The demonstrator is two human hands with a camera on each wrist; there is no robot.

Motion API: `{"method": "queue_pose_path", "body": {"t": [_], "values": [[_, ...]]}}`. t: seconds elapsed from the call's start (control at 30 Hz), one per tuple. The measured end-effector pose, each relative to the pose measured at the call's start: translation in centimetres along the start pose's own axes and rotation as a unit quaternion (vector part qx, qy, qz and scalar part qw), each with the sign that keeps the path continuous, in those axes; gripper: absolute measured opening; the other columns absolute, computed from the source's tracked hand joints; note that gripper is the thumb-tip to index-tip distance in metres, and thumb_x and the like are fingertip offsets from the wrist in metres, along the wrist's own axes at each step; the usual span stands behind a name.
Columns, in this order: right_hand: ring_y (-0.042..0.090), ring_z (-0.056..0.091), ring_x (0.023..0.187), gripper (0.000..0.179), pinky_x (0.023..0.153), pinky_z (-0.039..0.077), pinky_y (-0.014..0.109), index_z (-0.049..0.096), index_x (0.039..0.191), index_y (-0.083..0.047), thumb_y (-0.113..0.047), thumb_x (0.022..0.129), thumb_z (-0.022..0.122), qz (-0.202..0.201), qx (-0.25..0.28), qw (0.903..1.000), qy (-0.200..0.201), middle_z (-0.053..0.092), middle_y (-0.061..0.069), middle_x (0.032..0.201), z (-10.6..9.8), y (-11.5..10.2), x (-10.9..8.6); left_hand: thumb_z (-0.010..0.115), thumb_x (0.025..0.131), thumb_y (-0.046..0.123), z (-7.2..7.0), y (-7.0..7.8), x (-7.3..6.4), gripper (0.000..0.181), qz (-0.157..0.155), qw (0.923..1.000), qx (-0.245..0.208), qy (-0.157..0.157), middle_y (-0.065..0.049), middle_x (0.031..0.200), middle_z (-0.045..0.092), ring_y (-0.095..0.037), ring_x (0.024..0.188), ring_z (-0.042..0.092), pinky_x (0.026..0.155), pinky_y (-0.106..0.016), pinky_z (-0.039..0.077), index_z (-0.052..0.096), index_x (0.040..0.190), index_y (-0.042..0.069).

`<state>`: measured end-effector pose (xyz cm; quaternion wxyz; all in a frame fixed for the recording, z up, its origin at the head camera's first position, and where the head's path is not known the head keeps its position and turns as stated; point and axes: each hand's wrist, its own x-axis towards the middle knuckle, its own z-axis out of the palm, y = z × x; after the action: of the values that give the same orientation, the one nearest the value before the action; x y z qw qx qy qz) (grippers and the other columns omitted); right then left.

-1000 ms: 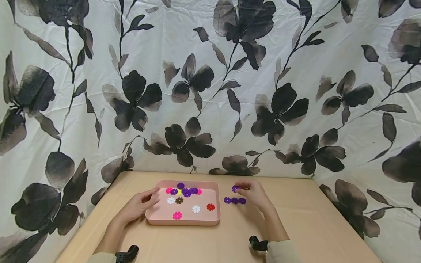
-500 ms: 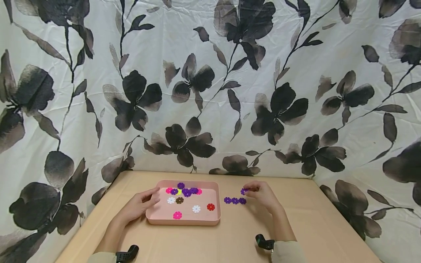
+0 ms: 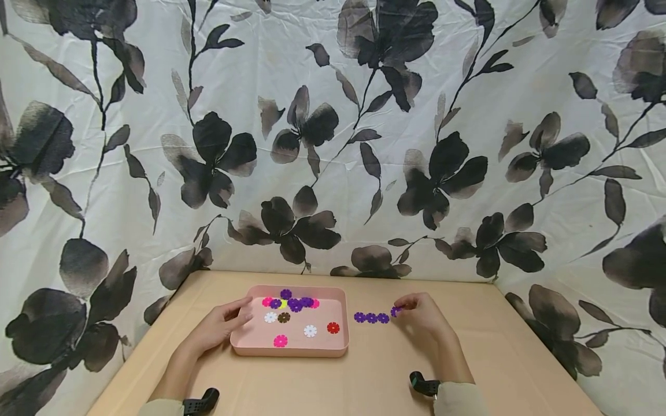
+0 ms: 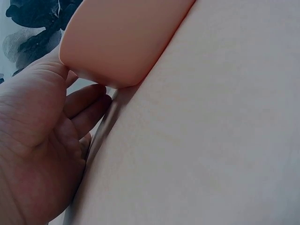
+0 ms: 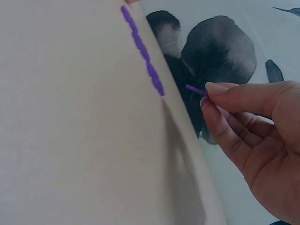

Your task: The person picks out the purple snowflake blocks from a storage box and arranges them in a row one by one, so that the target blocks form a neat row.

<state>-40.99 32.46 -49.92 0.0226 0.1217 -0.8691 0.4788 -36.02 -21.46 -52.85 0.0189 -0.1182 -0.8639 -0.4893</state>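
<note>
Three purple flower-shaped discs (image 3: 371, 318) lie in a row on the table, to the right of a pink tray (image 3: 288, 353). My right hand (image 3: 422, 312) pinches another purple flower-shaped disc (image 5: 196, 89) between thumb and fingertips. It holds this disc just off the right end of the row; in the right wrist view a gap shows between them. At the tray's left side, my left hand (image 3: 221, 323) grips the edge. In the left wrist view its fingers (image 4: 86, 103) curl by the tray's corner, and the thumb's tip is hidden behind the wall.
Inside the tray are several more discs: a purple cluster (image 3: 295, 304) at the back, two white, a brown (image 3: 283, 317), a red (image 3: 333, 327) and a pink (image 3: 280, 341). A flower-print cloth (image 3: 364, 173) hangs behind the tan table (image 3: 499, 346).
My right hand has moved right and slightly toward me with the purple disc, from behind the row to its right end. The left hand and tray have stayed put.
</note>
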Motion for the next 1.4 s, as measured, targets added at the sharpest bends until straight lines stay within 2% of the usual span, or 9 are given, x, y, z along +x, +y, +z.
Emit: {"method": "queue_pose_path", "body": {"t": [0.07, 0.17, 0.4, 0.7, 0.83, 1.07, 1.4], "values": [[0.021, 0.066, 0.093, 0.022, 0.083, 0.057, 0.029, 0.075, 0.108, 0.005, 0.010, 0.087, 0.070, 0.037, 0.029, 0.9989, -0.001, 0.074, 0.015, 0.105, 0.4, 0.1, -0.2, 0.068, 0.102, 0.036, 0.0, 0.0, 0.0, 0.064, 0.000, 1.0000, 0.003, 0.000, -0.017, 0.163, 0.044, -0.043, 0.154, 0.032, 0.124, -0.060, 0.030, 0.048, 0.156, 0.009], [0.023, 0.067, 0.093, 0.021, 0.083, 0.058, 0.031, 0.074, 0.107, 0.005, 0.012, 0.088, 0.068, 0.071, 0.066, 0.9953, 0.001, 0.073, 0.017, 0.104, 1.0, 0.4, -0.5, 0.068, 0.101, 0.037, 0.0, 0.0, 0.0, 0.064, 0.000, 1.0000, 0.009, 0.003, -0.016, 0.162, 0.045, -0.043, 0.154, 0.034, 0.124, -0.060, 0.031, 0.048, 0.156, 0.009], [0.022, 0.071, 0.090, 0.015, 0.078, 0.058, 0.025, 0.074, 0.104, 0.010, 0.012, 0.090, 0.070, 0.037, 0.017, 0.9992, 0.002, 0.076, 0.020, 0.100, 1.3, 0.9, -0.3, 0.067, 0.102, 0.039, 0.1, -0.2, 0.1, 0.065, -0.012, 0.9998, 0.016, 0.003, -0.013, 0.163, 0.044, -0.040, 0.155, 0.032, 0.125, -0.058, 0.030, 0.048, 0.157, 0.011], [0.021, 0.066, 0.092, 0.015, 0.077, 0.054, 0.025, 0.078, 0.102, 0.003, 0.006, 0.088, 0.077, 0.024, -0.034, 0.9991, 0.013, 0.077, 0.013, 0.100, 1.4, 1.3, -0.2, 0.068, 0.102, 0.037, 0.0, -0.1, 0.0, 0.064, -0.003, 0.9999, 0.016, 0.003, -0.015, 0.163, 0.044, -0.043, 0.154, 0.033, 0.124, -0.060, 0.031, 0.048, 0.156, 0.011], [0.020, 0.064, 0.089, 0.015, 0.072, 0.053, 0.023, 0.078, 0.102, 0.003, 0.006, 0.087, 0.077, 0.023, -0.043, 0.9987, 0.016, 0.077, 0.012, 0.099, 1.5, 1.4, -0.1, 0.068, 0.101, 0.038, 0.0, -0.1, 0.0, 0.064, -0.008, 0.9999, 0.015, 0.003, -0.013, 0.163, 0.044, -0.041, 0.155, 0.032, 0.124, -0.059, 0.030, 0.048, 0.157, 0.012], [0.019, 0.063, 0.088, 0.016, 0.072, 0.051, 0.025, 0.078, 0.102, 0.003, 0.004, 0.086, 0.079, 0.026, -0.044, 0.9986, 0.015, 0.077, 0.011, 0.099, 1.6, 1.3, -0.1, 0.068, 0.102, 0.037, 0.1, 0.0, -0.1, 0.064, -0.003, 0.9999, 0.016, 0.005, -0.016, 0.162, 0.045, -0.043, 0.154, 0.034, 0.123, -0.061, 0.032, 0.049, 0.156, 0.011], [0.019, 0.059, 0.079, 0.019, 0.059, 0.048, 0.025, 0.076, 0.107, 0.006, 0.007, 0.088, 0.075, 0.040, -0.038, 0.9982, 0.023, 0.076, 0.014, 0.099, 1.7, 0.9, -0.2, 0.068, 0.102, 0.037, 0.0, -0.2, 0.0, 0.063, -0.001, 0.9999, 0.009, 0.006, -0.016, 0.162, 0.046, -0.042, 0.154, 0.034, 0.124, -0.059, 0.031, 0.049, 0.156, 0.010]]}}
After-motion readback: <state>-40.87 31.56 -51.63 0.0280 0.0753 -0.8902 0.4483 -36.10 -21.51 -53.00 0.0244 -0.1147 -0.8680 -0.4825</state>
